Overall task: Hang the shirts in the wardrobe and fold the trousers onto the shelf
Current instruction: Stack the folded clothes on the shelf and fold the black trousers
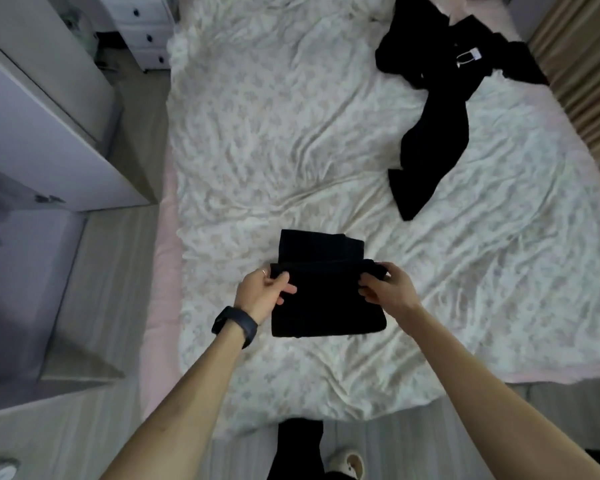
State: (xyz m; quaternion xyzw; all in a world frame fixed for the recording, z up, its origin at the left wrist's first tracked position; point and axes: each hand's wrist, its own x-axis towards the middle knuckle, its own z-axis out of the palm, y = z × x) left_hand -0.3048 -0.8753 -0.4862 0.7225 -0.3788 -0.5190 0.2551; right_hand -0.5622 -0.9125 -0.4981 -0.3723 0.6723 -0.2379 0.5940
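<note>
Black trousers [326, 299] lie partly folded into a compact rectangle on the bed [257, 150], near its front edge. My left hand [262, 291] grips the left end of the folded-over edge, thumb on top. At the right end my right hand [387, 289] pinches the same edge. A further flap of the trousers pokes out behind the fold. A heap of black clothes [440, 109] with a white tag lies spread at the bed's far right.
An open wardrobe door [49, 133] and its pale interior stand to the left of the bed. A white chest of drawers [146, 32] sits at the back left. Beige curtains [582, 64] hang at the right. The floor at the bed's foot shows my legs and a slipper [347, 464].
</note>
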